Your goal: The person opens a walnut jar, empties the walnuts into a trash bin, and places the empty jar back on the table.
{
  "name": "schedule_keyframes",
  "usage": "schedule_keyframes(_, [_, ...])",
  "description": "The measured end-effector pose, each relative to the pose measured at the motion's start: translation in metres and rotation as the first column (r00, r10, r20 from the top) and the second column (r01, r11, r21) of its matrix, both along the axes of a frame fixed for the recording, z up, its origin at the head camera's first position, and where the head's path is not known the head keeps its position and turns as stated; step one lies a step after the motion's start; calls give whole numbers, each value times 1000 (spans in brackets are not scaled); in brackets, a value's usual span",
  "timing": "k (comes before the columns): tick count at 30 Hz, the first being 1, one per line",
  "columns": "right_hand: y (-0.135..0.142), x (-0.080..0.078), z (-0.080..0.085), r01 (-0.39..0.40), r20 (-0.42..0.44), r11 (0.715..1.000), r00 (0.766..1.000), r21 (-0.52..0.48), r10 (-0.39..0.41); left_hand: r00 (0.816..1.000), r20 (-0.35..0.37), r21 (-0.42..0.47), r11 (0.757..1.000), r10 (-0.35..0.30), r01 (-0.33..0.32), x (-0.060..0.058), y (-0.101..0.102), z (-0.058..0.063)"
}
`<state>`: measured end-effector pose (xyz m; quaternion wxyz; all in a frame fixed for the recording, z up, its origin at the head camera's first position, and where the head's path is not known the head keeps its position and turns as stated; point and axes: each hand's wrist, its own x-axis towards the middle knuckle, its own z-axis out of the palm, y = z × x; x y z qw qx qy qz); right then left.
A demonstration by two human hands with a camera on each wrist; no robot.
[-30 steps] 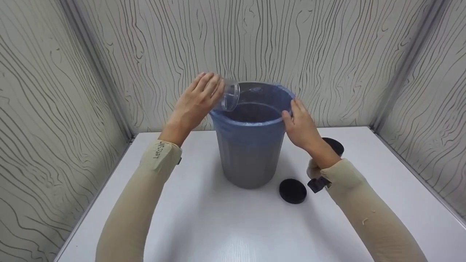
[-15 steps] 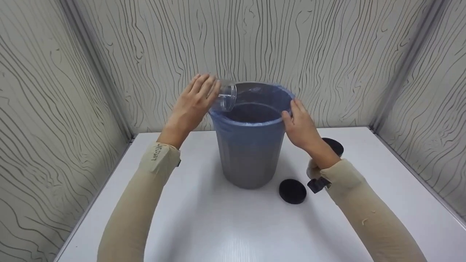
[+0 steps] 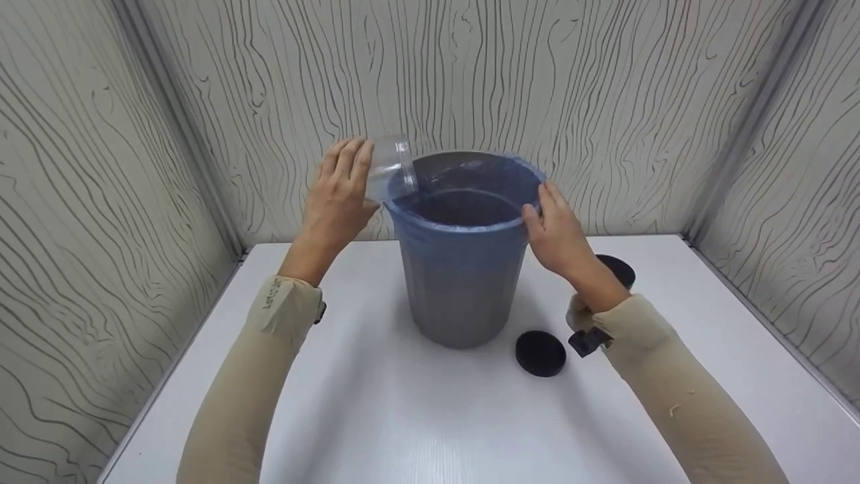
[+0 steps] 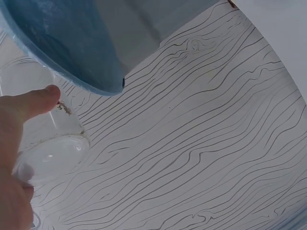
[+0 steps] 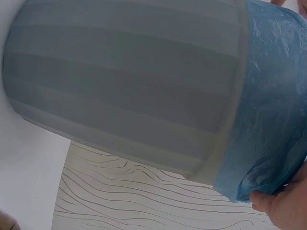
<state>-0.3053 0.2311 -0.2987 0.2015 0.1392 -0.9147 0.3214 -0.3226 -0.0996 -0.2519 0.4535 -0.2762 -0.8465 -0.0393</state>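
My left hand (image 3: 339, 191) grips a clear plastic jar (image 3: 391, 167), tilted with its mouth toward the bin, at the left side of the rim. In the left wrist view the jar (image 4: 53, 139) has brown specks on its inner wall, and the thumb lies along its side. A grey trash bin (image 3: 460, 302) stands upright on the table, lined with a blue bag (image 3: 463, 235) folded over its rim. My right hand (image 3: 557, 232) holds the right side of the rim, thumb outside on the bag. In the right wrist view that thumb presses the blue bag (image 5: 273, 105).
On the white table (image 3: 430, 417), a round black lid (image 3: 541, 353) lies right of the bin's base. Another round black item (image 3: 617, 270) sits behind my right wrist, partly hidden. Patterned wall panels (image 3: 470, 74) enclose the back and sides.
My left hand has drawn the jar left, away from over the bin's opening to its left rim, and its tilt has changed. My right hand stays at the rim.
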Motion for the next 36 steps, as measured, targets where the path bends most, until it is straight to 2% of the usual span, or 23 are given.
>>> schedule_keyframes(5, [0, -1, 0, -19, -7, 1000, 1000, -8, 19, 1000, -16, 30, 999, 16, -16, 0, -5, -5])
schedule_keyframes(10, [1, -1, -2, -26, -7, 1000, 1000, -12, 26, 1000, -23, 100, 995, 21, -18, 0, -9, -11])
schedule_keyframes(17, [1, -1, -1, -25, -11, 1000, 1000, -12, 25, 999, 33, 218, 976, 12, -19, 3, -13, -19])
schedule_keyframes(24, [1, -2, -1, -18, -14, 1000, 1000, -12, 18, 998, 57, 277, 960, 15, -31, 6, -17, -26])
schedule_keyframes(29, [1, -1, 0, -11, -10, 1000, 1000, -9, 11, 998, 58, 355, 934, 9, -29, 7, -20, -33])
schedule_keyframes(36, [0, -2, 0, -19, -11, 1000, 1000, -7, 19, 996, 85, 472, 881, -6, -35, 8, -23, -50])
